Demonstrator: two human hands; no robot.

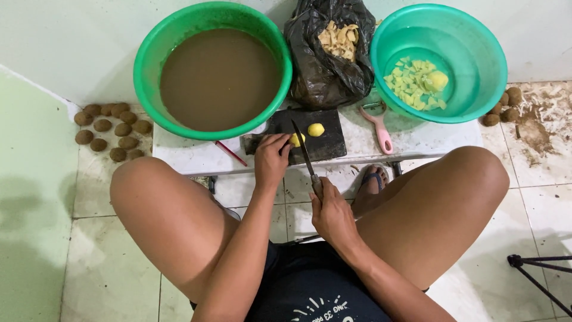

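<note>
Viewpoint: you wore the single camera on your head, above your own lap.
Direction: it faced steeply down and forward, toward the low white table [417, 140] and the wall.
Nearness: close; your knees filled the lower frame.
Shared coverage: none, only one view existed.

The left hand [271, 160] hides most of the potato piece [295, 140].

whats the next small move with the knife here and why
Probably press the knife down through the potato piece that the left hand pins on the cutting board. The right hand grips the handle, and the blade already lies right beside the piece, close to the fingertips. A second piece lies beyond, uncut.
</note>
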